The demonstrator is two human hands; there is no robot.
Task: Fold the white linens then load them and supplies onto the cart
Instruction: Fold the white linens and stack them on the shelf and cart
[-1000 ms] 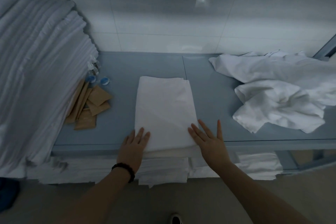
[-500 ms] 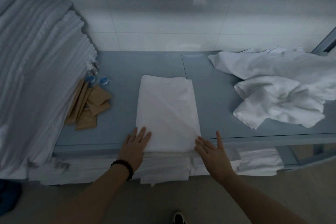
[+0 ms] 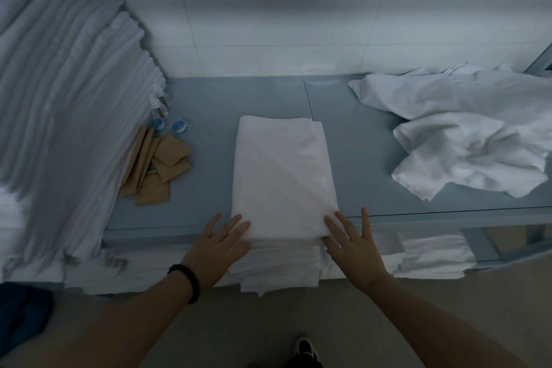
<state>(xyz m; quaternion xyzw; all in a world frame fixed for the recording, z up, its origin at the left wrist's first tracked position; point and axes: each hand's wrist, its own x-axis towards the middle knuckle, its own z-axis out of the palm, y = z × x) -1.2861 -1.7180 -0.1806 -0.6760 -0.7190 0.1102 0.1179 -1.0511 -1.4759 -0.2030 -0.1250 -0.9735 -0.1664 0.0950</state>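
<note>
A person's left hand (image 3: 219, 243) and right hand (image 3: 352, 243), fingers straight and spread, rest flat at the near corners of a folded white rectangular linen (image 3: 283, 176) lying centrally on a blue-grey metal shelf (image 3: 209, 116) below a white tiled wall (image 3: 268, 24), with crumpled white sheets (image 3: 466, 140) to the right.

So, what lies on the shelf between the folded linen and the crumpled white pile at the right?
Nothing: in the head view the shelf is bare between the folded linen and the crumpled pile.
</note>
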